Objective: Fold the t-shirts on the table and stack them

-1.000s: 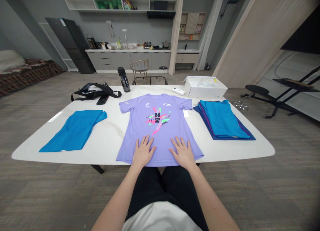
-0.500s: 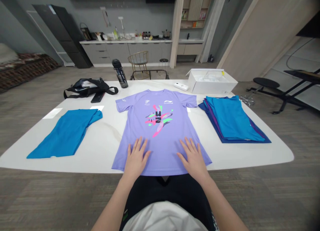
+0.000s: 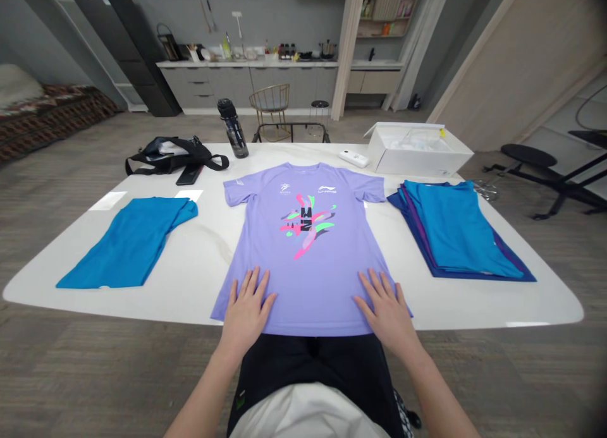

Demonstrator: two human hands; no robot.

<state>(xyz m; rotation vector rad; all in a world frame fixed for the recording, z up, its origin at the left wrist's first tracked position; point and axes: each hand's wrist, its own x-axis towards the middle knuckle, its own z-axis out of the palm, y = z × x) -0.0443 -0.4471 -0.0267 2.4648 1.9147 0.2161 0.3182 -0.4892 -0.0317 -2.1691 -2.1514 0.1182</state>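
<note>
A: Nearest my view, what state are the hands in?
B: I log the left hand [image 3: 245, 315] and right hand [image 3: 387, 315] palm-down, digits spread, on the lower part of a lavender T-shirt [image 3: 306, 292]; neither grasps anything.
A: Shirt position?
B: Flat on the white counter [image 3: 195, 277], print up, hem at the near edge, neck pointing away.
A: Flanks?
B: Left, well apart: a folded blue shirt [image 3: 128, 242]. Right, near the sleeve: a folded garment stack [image 3: 462, 229], blue uppermost.
A: Far side?
B: I see a black bag [image 3: 161, 162], phone [image 3: 189, 174] beside it, upright bottle [image 3: 234, 131], white device [image 3: 353, 158], open white box [image 3: 412, 162].
</note>
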